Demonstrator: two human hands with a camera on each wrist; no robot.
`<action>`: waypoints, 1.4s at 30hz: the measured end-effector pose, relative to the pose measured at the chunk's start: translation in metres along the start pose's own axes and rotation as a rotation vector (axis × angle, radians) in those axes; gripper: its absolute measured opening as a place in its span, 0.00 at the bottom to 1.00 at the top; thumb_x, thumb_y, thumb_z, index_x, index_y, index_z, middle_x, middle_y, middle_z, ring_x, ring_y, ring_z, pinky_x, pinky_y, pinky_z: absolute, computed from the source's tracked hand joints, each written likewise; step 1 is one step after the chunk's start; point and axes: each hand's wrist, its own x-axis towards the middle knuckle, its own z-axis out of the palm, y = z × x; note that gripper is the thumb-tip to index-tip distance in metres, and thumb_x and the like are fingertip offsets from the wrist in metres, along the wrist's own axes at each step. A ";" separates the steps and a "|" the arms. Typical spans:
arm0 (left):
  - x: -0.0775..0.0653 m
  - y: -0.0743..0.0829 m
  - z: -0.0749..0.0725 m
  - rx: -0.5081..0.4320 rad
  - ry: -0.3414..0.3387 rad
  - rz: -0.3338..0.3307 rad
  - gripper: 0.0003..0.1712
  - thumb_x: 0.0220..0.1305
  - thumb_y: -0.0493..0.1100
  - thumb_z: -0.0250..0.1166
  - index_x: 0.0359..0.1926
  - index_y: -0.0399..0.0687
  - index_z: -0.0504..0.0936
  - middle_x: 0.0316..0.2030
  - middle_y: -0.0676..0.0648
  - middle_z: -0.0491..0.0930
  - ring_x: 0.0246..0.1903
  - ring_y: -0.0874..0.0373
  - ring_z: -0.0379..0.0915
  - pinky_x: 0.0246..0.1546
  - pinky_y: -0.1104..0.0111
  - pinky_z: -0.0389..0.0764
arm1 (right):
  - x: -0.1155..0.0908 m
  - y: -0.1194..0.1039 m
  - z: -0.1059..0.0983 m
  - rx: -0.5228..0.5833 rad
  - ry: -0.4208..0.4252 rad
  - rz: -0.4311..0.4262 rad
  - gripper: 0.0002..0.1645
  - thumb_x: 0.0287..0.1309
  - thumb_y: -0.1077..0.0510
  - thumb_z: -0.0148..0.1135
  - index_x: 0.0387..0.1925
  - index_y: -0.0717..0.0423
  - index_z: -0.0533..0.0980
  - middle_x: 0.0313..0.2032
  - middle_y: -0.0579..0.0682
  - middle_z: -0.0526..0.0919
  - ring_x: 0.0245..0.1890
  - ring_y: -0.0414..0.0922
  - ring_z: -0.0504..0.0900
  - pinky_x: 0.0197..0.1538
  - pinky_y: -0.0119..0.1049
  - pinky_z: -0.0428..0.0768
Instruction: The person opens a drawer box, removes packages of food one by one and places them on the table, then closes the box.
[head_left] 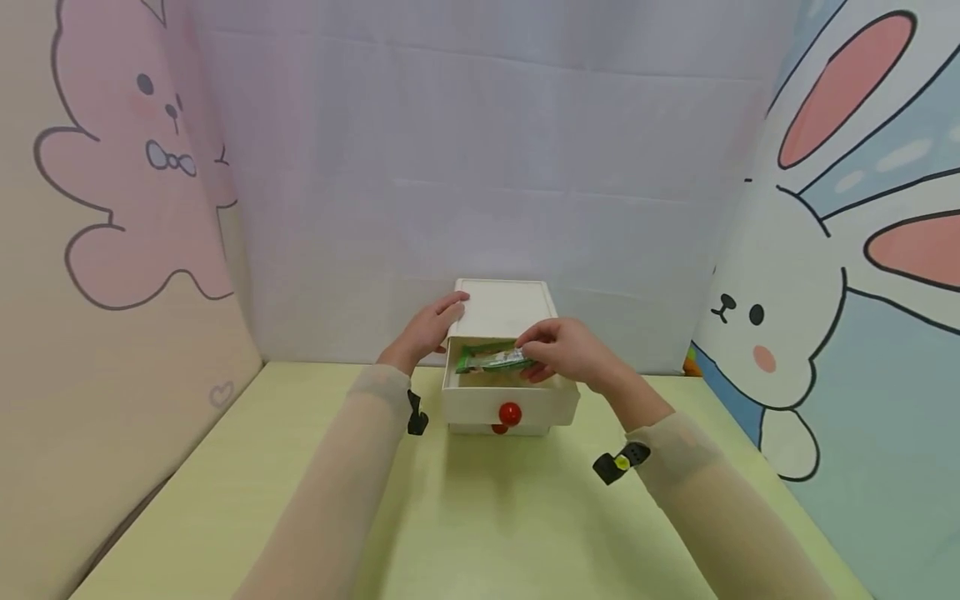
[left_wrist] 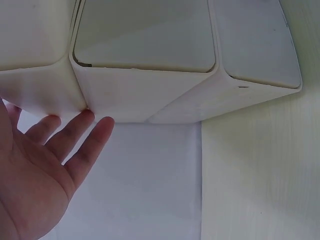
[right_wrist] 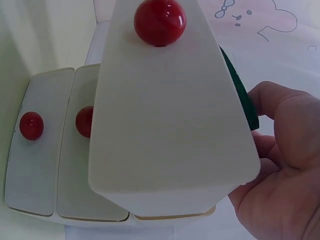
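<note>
Head view: nearest, your pale left sleeve and right sleeve run in from the bottom, a black wrist device at each cuff, the right one showing a spot of yellow. Beneath them spreads the pale green table. Up ahead, here's the top drawer, standing well out towards you, red knob on its front. And there's your right hand, over the drawer's right side, thumb and fingers pinching the right end of the green packet! The packet lies along the drawer's inside, its left end towards the left wall; whether it touches the bottom, you can't tell from here. From the right wrist, a green edge pokes past the drawer beside your fingers, and two lower drawers show their own red knobs. Over to your left hand: it's at the left side of the white cabinet, fingers fairly straight, and the left wrist view has fingertips resting against that white wall. Behind it all hangs a white curtain, flanked by a pink bear on the left and a white rabbit on the right.
</note>
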 end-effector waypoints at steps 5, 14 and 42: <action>0.000 0.000 0.003 -0.001 -0.013 -0.009 0.34 0.88 0.65 0.44 0.86 0.66 0.63 0.84 0.43 0.64 0.71 0.36 0.74 0.60 0.39 0.83 | -0.005 0.001 -0.001 0.048 -0.013 0.006 0.18 0.81 0.55 0.61 0.59 0.64 0.83 0.52 0.62 0.88 0.47 0.60 0.94 0.57 0.58 0.90; 0.002 0.000 0.003 -0.009 0.008 0.013 0.33 0.88 0.64 0.43 0.86 0.66 0.64 0.83 0.42 0.64 0.70 0.36 0.74 0.59 0.37 0.83 | -0.005 0.003 -0.008 0.111 0.005 -0.021 0.18 0.82 0.56 0.60 0.59 0.65 0.83 0.51 0.61 0.88 0.46 0.59 0.94 0.54 0.53 0.91; 0.004 0.003 0.000 -0.035 -0.005 0.027 0.34 0.88 0.65 0.44 0.86 0.64 0.63 0.84 0.41 0.63 0.73 0.36 0.71 0.65 0.33 0.79 | -0.055 0.001 -0.030 0.238 0.055 -0.170 0.18 0.81 0.60 0.59 0.58 0.73 0.80 0.57 0.63 0.84 0.40 0.50 0.94 0.51 0.40 0.92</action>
